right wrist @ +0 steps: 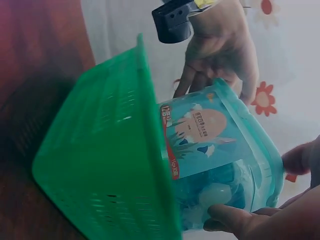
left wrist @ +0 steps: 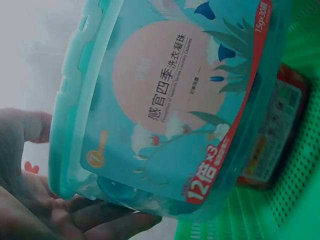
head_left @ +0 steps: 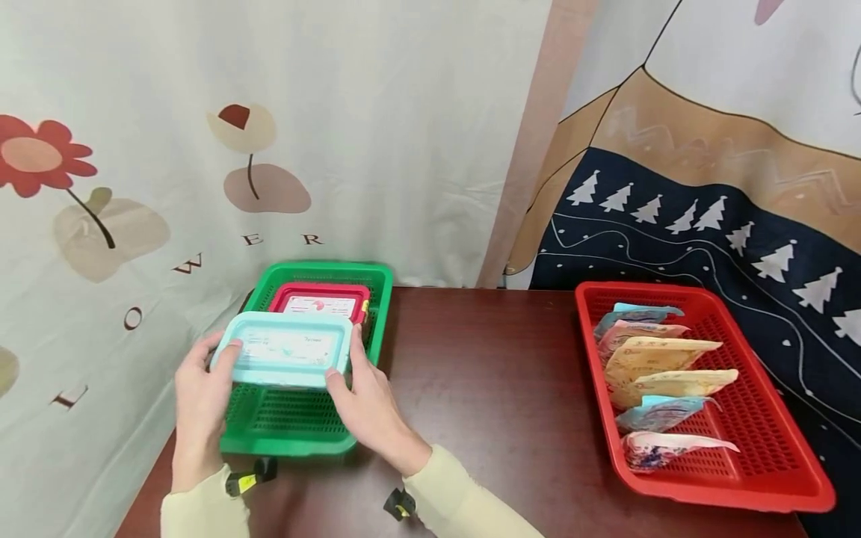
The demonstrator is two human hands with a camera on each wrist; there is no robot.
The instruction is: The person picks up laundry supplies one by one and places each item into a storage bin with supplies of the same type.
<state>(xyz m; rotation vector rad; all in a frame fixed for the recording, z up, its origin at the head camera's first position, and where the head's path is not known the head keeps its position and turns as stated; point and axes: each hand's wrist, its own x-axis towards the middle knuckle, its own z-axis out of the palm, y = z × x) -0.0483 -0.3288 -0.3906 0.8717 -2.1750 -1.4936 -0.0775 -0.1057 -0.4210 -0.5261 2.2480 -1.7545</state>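
Note:
A turquoise tub of laundry capsules (head_left: 289, 350) is held between both hands above the green basket (head_left: 285, 448). My left hand (head_left: 202, 392) grips its left end, the thumb over the lid's edge and the fingers beneath. At the opposite end my right hand (head_left: 368, 407) grips it, with the thumb at the lid's front corner. A printed label (left wrist: 155, 100) on the tub's side shows in the left wrist view. In the right wrist view, capsules (right wrist: 217, 192) show through its clear wall. Behind the tub, a red-lidded box (head_left: 319, 288) sits in the basket, partly hidden.
To the right on the brown table (head_left: 484, 388) stands a red basket (head_left: 773, 381). Several packets, among them a yellow one (head_left: 652, 359) and a blue one (head_left: 662, 413), stand in a row along its left side. A printed curtain (head_left: 403, 134) hangs behind the table.

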